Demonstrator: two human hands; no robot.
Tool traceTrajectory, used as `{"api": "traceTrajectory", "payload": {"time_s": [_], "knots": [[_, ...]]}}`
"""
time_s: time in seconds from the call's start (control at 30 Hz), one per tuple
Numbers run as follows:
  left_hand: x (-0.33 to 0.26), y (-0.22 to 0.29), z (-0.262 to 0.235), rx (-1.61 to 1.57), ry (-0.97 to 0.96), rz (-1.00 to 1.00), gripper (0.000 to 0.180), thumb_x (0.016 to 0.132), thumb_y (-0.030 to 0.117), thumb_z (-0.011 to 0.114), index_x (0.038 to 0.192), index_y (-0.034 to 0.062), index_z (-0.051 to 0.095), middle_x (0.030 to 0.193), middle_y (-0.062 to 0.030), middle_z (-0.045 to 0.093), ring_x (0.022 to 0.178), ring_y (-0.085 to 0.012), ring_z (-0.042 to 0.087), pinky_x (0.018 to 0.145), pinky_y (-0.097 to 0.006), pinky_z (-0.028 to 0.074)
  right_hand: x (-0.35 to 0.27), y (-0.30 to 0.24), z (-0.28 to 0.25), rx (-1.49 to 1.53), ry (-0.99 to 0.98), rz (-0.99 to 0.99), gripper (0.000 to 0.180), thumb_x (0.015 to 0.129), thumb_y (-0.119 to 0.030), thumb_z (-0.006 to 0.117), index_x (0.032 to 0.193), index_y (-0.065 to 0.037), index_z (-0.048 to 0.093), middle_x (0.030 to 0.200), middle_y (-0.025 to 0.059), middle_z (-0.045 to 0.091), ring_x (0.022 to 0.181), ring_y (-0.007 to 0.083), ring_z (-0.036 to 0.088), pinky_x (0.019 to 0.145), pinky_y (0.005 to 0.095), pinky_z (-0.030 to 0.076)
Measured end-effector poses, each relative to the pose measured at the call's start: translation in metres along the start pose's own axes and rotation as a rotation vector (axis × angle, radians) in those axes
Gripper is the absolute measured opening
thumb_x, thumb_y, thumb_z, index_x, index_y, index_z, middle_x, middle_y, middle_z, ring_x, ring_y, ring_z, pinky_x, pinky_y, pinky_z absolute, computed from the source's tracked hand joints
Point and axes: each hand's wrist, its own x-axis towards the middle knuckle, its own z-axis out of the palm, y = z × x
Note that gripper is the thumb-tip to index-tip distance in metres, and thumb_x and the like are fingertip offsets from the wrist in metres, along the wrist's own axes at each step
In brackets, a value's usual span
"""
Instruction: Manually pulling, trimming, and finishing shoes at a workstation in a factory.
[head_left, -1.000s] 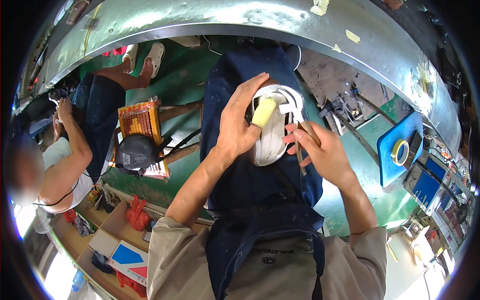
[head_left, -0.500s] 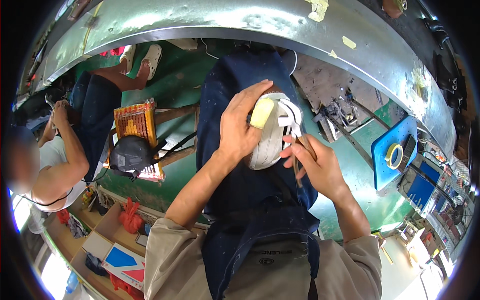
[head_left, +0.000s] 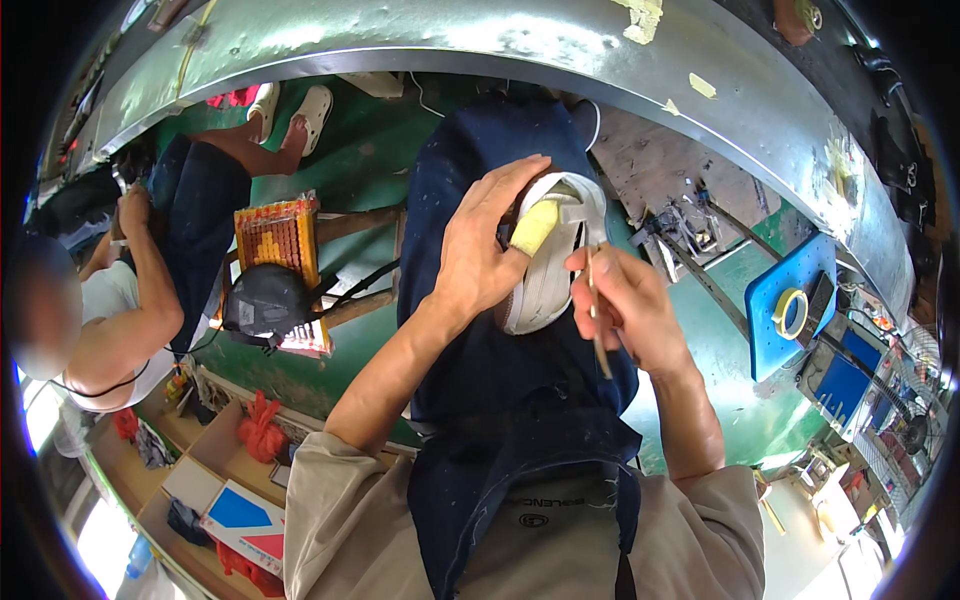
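Note:
On my lap, over a dark blue apron (head_left: 470, 370), lies a shoe (head_left: 540, 297) with its whitish underside up and a brown edge showing. My left hand (head_left: 485, 240) is wrapped round its left side, its thumb covered by a yellow guard (head_left: 535, 227) and pressed on the underside. My right hand (head_left: 630, 305) grips the wooden handle of a hammer (head_left: 597, 295). The metal head is blurred over the right part of the shoe; whether it touches cannot be made out.
A metal workbench (head_left: 400, 50) curves across the front. To the left, another person (head_left: 120, 320) sits beside a beaded seat (head_left: 280, 230) holding a black bag (head_left: 265, 300). At right stands a blue stool (head_left: 765, 330) with a tape roll (head_left: 790, 312). Wooden compartments (head_left: 200, 450) are at lower left.
The hammer's head and my right hand have shifted slightly, and the handle is more upright. The shoe is tilted a little differently under my left hand. The view has moved slightly.

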Motion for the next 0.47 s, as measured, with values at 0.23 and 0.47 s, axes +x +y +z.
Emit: {"api": "traceTrajectory", "payload": {"time_s": [0.23,0.47], "knots": [[-0.007,-0.009,-0.005,-0.018,0.053,-0.05,0.048,0.094,0.014,0.063,0.142,0.0077,0.058,0.138,-0.0125,0.061,0.125,-0.0255,0.062,0.093,-0.034,0.055,0.002,0.007,0.012,-0.097,0.044,-0.002,0.039,0.11,-0.028,0.051,0.133,0.002,0.061,0.11,0.0133,0.074,0.092,0.0168,0.071,0.068,0.0325,0.064],[-0.006,-0.004,-0.005,-0.219,0.093,-0.162,0.05,0.09,0.009,0.07,0.139,0.009,0.06,0.143,-0.0137,0.06,0.126,-0.0316,0.061,0.106,-0.039,0.049,0.021,0.026,-0.006,-0.991,0.127,-0.173,0.038,0.11,-0.027,0.051,0.139,-0.004,0.058,0.102,0.0105,0.075,0.084,0.0265,0.074,0.083,0.0359,0.062]]}}
